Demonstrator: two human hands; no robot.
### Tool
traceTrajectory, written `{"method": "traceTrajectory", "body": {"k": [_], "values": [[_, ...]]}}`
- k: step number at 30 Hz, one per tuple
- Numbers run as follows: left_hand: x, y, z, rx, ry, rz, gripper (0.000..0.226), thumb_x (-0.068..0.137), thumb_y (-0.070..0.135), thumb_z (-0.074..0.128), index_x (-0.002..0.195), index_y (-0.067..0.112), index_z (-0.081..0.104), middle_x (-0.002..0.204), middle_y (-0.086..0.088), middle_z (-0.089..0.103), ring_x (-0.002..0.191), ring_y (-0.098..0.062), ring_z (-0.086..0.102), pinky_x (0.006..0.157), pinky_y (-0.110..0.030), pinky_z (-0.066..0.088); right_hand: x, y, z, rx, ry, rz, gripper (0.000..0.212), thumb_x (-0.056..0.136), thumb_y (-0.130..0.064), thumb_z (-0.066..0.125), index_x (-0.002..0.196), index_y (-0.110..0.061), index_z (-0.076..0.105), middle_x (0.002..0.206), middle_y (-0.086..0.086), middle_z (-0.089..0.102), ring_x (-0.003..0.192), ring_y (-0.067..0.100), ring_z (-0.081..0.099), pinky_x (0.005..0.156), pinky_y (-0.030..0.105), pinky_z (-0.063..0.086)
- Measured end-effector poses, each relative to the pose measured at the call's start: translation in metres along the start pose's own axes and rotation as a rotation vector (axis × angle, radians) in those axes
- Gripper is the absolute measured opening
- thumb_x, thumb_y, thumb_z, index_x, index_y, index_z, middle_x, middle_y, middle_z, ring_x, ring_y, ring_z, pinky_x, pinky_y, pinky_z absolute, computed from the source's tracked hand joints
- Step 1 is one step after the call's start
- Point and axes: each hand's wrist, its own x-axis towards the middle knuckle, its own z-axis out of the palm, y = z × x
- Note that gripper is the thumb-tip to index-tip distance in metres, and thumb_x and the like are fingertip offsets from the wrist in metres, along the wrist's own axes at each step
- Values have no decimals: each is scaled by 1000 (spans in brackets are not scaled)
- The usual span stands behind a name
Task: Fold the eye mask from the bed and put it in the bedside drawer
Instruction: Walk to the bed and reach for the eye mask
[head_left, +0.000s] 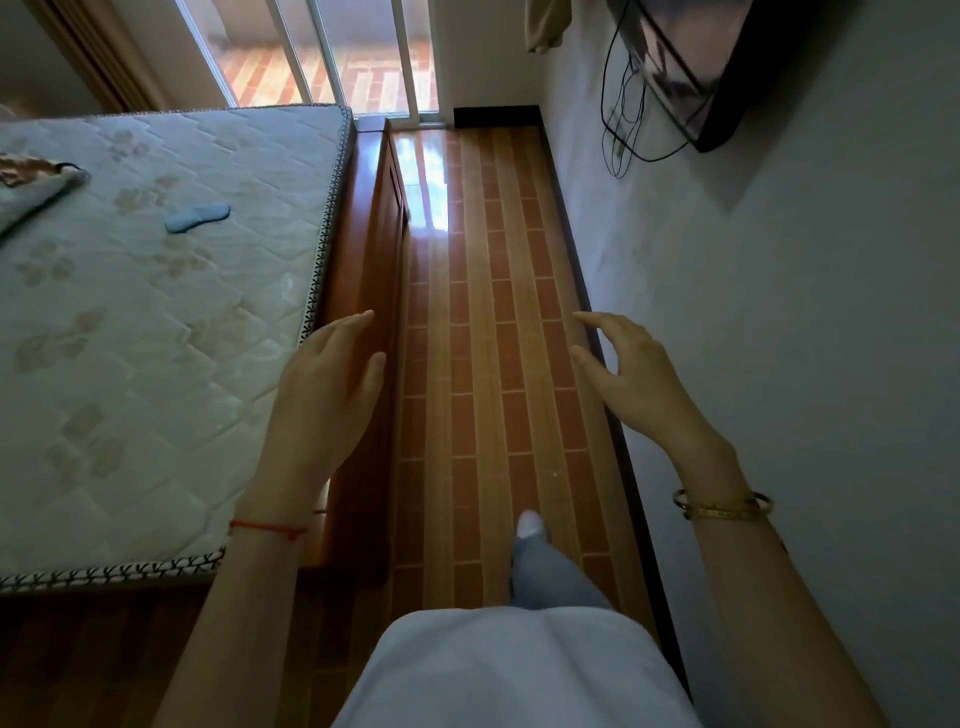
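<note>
A small light-blue eye mask (196, 217) lies flat and unfolded on the quilted mattress (156, 338), toward the far left of the bed. My left hand (324, 384) hovers open over the bed's right edge, well short of the mask and holding nothing. Out over the aisle near the wall, my right hand (634, 379) is open too, fingers spread and empty. No bedside drawer is in view.
The wooden bed frame (363, 291) borders a narrow tiled aisle (493, 338) that runs to a sliding glass door (332, 57). A wall-mounted TV (701, 67) with hanging cables sits at upper right. A folded patterned cloth (31, 187) lies at the bed's left edge.
</note>
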Motion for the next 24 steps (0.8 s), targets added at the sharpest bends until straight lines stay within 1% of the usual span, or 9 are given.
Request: {"method": "traceTrajectory", "body": {"k": [2, 6, 9, 13, 14, 17, 20, 24], "values": [[28, -7, 14, -3, -12, -16, 43, 92, 19, 57, 135, 13, 53, 131, -9, 60, 121, -22, 55, 102, -24, 39, 33, 7, 6, 2, -7, -2, 45, 94, -35, 51, 137, -23, 44, 142, 1, 49, 131, 18, 44, 105, 32, 37], [91, -19, 42, -12, -12, -31, 44, 93, 23, 54, 136, 17, 50, 131, -7, 60, 120, -20, 56, 102, -27, 43, 107, 22, 13, 21, -24, -15, 45, 94, -36, 51, 137, -26, 44, 144, -1, 47, 132, 17, 44, 105, 34, 37], [148, -25, 62, -2, 14, -32, 43, 93, 23, 54, 135, 17, 50, 131, -7, 60, 120, -20, 56, 101, -25, 41, 173, 33, 10, 36, -35, -47, 44, 94, -35, 51, 137, -26, 44, 143, -1, 48, 132, 17, 44, 106, 34, 37], [226, -26, 80, 12, 70, -37, 42, 92, 19, 56, 133, 13, 52, 130, -10, 61, 120, -25, 57, 103, -33, 43, 263, 37, -1, 51, -54, -89, 43, 94, -35, 51, 136, -27, 45, 141, -3, 48, 129, 14, 44, 102, 26, 35], [249, -27, 85, 19, 85, -37, 42, 92, 18, 56, 133, 12, 53, 129, -11, 61, 119, -26, 57, 102, -35, 44, 290, 37, -4, 52, -57, -106, 43, 94, -35, 51, 136, -27, 45, 141, -3, 48, 129, 13, 44, 102, 26, 34], [310, -27, 98, 26, 109, -59, 41, 91, 16, 57, 131, 10, 54, 127, -13, 62, 117, -29, 58, 101, -37, 44, 362, 33, -11, 48, -75, -156, 42, 94, -35, 51, 135, -25, 45, 141, -1, 49, 131, 17, 43, 108, 35, 37], [359, -32, 106, 36, 125, -90, 40, 92, 16, 56, 131, 8, 54, 127, -13, 62, 118, -30, 58, 102, -37, 43, 423, 27, -12, 27, -106, -194, 42, 94, -34, 51, 135, -26, 45, 142, -1, 48, 132, 17, 43, 108, 36, 37], [412, -46, 117, 58, 120, -148, 42, 94, 21, 53, 134, 10, 52, 132, -11, 60, 122, -27, 55, 105, -37, 43, 489, 26, -1, 38, -155, -212, 42, 94, -35, 50, 136, -30, 44, 145, -3, 45, 134, 16, 41, 108, 38, 38]]}}
